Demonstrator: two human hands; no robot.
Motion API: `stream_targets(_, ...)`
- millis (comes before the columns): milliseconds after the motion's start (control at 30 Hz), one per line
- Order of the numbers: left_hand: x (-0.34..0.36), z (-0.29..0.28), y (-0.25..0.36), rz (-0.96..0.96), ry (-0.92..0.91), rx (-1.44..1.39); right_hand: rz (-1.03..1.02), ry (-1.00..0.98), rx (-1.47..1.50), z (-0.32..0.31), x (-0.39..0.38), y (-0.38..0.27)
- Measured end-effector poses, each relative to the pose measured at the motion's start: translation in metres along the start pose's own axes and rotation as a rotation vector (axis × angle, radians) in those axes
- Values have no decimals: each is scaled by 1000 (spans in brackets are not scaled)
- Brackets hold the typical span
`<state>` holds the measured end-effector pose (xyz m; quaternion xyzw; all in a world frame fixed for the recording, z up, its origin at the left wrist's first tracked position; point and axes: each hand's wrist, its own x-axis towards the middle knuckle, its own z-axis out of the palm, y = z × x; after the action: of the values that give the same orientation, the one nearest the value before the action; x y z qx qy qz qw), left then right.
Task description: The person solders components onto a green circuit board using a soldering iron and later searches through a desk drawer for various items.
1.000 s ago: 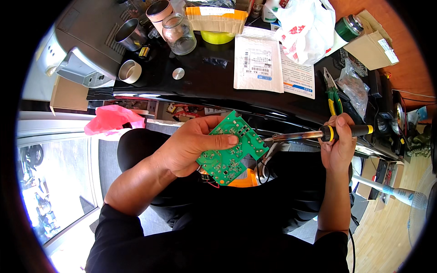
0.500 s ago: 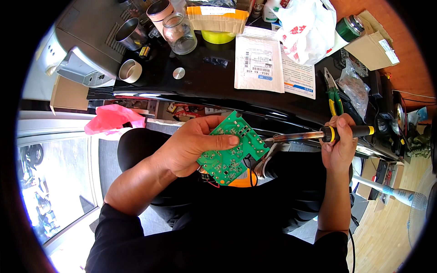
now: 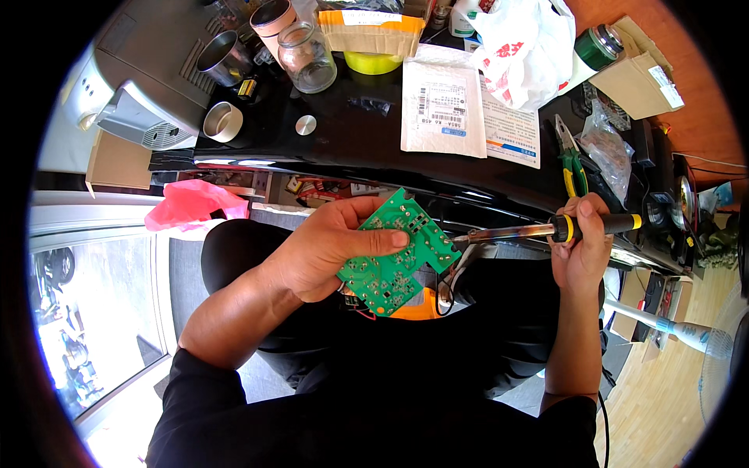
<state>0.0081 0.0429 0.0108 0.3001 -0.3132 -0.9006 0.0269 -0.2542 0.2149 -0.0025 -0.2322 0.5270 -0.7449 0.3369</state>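
A green circuit board (image 3: 390, 269) with solder points on its face is tilted above my lap. My left hand (image 3: 343, 246) is closed on its left side, thumb lying across the face and fingers hidden behind. In my right hand (image 3: 581, 246) is a soldering iron (image 3: 515, 232) with a black and yellow handle, its shaft pointing left. The iron's tip meets the right corner of the board; whether it presses on a joint is too small to tell. Below the board, partly hidden, are an orange thing (image 3: 420, 306) and a thin black wire (image 3: 445, 296).
Beyond my hands is a black desk (image 3: 343, 132) with a glass jar (image 3: 307, 62), a white padded envelope (image 3: 443, 105), green-yellow pliers (image 3: 573, 160) and a white plastic bag (image 3: 523, 54). An open drawer (image 3: 312, 187) sits under its edge. A pink bag (image 3: 191, 207) lies at left, a fan (image 3: 702, 339) stands right.
Both hands stay nearly in place, with the board and iron shifted only very slightly. The black wire below the board has swung a little to the right.
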Motion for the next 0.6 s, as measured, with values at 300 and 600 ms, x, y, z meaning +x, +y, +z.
stream_targets(300,1,-1,0,0,-5,-6,-9,-30,10,-4,1,0)
stream_targets(600,1,-1,0,-9,-13,-8,-7,-41,-5,-4,1,1)
